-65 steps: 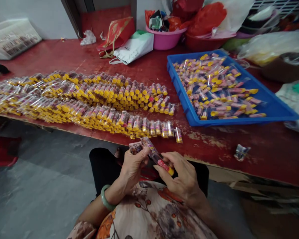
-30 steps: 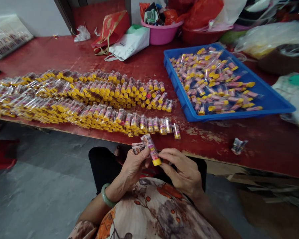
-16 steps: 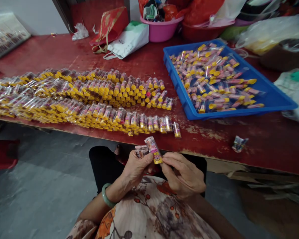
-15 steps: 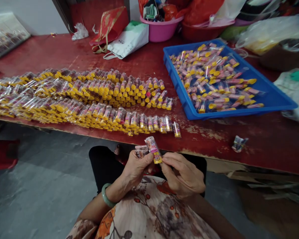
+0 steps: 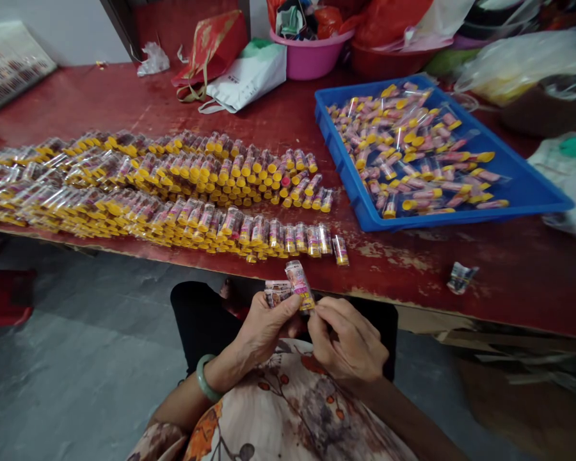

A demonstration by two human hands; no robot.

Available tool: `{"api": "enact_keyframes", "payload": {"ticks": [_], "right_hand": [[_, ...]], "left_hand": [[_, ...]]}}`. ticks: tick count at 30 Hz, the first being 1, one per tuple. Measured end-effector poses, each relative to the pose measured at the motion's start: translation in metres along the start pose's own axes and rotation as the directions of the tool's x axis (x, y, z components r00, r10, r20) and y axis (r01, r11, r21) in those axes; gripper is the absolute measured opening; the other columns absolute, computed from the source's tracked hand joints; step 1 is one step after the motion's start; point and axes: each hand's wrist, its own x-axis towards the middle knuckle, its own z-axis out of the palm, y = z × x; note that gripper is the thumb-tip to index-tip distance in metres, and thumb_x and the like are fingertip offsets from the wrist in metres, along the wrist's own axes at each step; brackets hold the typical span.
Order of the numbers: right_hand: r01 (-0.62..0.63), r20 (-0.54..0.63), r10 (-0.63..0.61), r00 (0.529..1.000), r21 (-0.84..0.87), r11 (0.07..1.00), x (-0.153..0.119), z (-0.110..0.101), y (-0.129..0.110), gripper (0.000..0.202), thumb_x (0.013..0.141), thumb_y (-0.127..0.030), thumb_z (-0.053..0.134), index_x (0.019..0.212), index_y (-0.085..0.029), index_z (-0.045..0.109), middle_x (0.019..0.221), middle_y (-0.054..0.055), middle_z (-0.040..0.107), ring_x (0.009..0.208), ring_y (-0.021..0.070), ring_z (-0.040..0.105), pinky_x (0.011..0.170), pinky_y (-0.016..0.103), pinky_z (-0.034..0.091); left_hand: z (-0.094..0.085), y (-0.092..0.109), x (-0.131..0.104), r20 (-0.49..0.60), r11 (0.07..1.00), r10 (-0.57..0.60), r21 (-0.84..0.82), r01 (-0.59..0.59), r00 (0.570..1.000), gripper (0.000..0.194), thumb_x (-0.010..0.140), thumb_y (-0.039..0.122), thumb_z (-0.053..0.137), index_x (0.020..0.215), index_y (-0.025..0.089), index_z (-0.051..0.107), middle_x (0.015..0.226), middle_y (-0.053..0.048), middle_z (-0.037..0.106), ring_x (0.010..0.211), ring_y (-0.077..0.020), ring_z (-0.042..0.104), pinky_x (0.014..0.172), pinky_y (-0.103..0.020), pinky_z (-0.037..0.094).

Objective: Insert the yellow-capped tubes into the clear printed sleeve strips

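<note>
Over my lap, my left hand (image 5: 271, 320) is closed on a small yellow-ended tube (image 5: 298, 283) with a printed label. The tube leans up and to the left, its yellow end toward me. Tucked in the same hand are several printed labels (image 5: 277, 291), partly covered by the fingers. My right hand (image 5: 350, 339) has its thumb and forefinger pinched at the tube's lower right edge. Whether these fingertips grip the tube or a bit of its label is hidden. Nearest on the table lies a single finished-looking tube (image 5: 340, 250).
Long stacked rows of yellow-ended tubes (image 5: 187, 211) run along the red table (image 5: 403, 256) to the left. A blue tray (image 5: 537, 205) of loose tubes stands at right. A crumpled wrapper (image 5: 461, 278) lies near the front edge. Bags (image 5: 254, 77) and a pink basin (image 5: 312, 57) sit behind.
The tube in my left hand has shifted slightly right and tilted a little more. My right hand has moved slightly left, its fingers still pinched at the tube's lower edge.
</note>
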Motion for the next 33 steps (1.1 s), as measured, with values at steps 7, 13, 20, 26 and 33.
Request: {"api": "enact_keyframes", "payload": {"ticks": [7, 13, 20, 26, 33], "right_hand": [[0.007, 0.006, -0.007, 1.0, -0.004, 1.0, -0.0065, 0.002, 0.0024, 0.033, 0.07, 0.003, 0.064, 0.095, -0.018, 0.06, 0.081, 0.004, 0.066, 0.071, 0.0152, 0.066, 0.068, 0.028, 0.058], [-0.02, 0.004, 0.02, 1.0, -0.017, 1.0, -0.0103, 0.0045, 0.0012, 0.031, 0.071, 0.001, 0.062, 0.093, -0.02, 0.059, 0.079, 0.003, 0.065, 0.07, 0.0148, 0.065, 0.066, 0.028, 0.056], [-0.025, -0.029, 0.025, 0.999, 0.0, 1.0, -0.0069, 0.0067, -0.0001, 0.028, 0.069, 0.002, 0.063, 0.089, -0.017, 0.059, 0.078, 0.003, 0.064, 0.068, 0.014, 0.064, 0.064, 0.026, 0.055], [-0.019, -0.035, 0.019, 0.999, -0.001, 1.0, -0.0052, 0.0066, -0.0022, 0.025, 0.069, 0.004, 0.062, 0.085, -0.015, 0.059, 0.076, 0.003, 0.064, 0.066, 0.013, 0.063, 0.067, 0.026, 0.056], [-0.044, -0.037, 0.044, 0.998, -0.012, 0.999, -0.0097, 0.0076, 0.0008, 0.025, 0.071, 0.0, 0.063, 0.087, -0.018, 0.06, 0.078, 0.001, 0.065, 0.067, 0.0134, 0.065, 0.065, 0.026, 0.056]], "left_hand": [[-0.002, -0.0028, 0.0013, 0.001, 1.0, -0.015, 0.001, 0.015, 1.0, 0.039, 0.072, 0.043, 0.073, 0.057, 0.015, 0.05, 0.042, 0.005, 0.045, 0.039, -0.0053, 0.036, 0.045, -0.022, 0.028], [-0.0047, -0.0053, 0.0012, 0.013, 1.0, -0.018, 0.014, 0.017, 1.0, 0.039, 0.077, 0.042, 0.07, 0.056, 0.015, 0.049, 0.042, 0.004, 0.045, 0.04, -0.0055, 0.036, 0.045, -0.022, 0.027], [-0.0065, -0.0054, -0.0008, 0.028, 1.0, -0.013, 0.015, 0.013, 1.0, 0.036, 0.073, 0.039, 0.074, 0.059, 0.014, 0.052, 0.046, 0.005, 0.045, 0.042, -0.0052, 0.035, 0.048, -0.023, 0.027], [-0.0064, -0.0048, -0.0016, 0.025, 1.0, -0.019, 0.022, 0.019, 0.999, 0.036, 0.071, 0.04, 0.076, 0.06, 0.014, 0.052, 0.046, 0.005, 0.044, 0.042, -0.0054, 0.034, 0.047, -0.023, 0.024], [-0.0031, 0.0012, -0.0034, 0.03, 1.0, -0.026, 0.011, 0.026, 0.999, 0.037, 0.066, 0.039, 0.079, 0.059, 0.013, 0.053, 0.049, 0.006, 0.042, 0.044, -0.0042, 0.032, 0.045, -0.022, 0.022]]}}
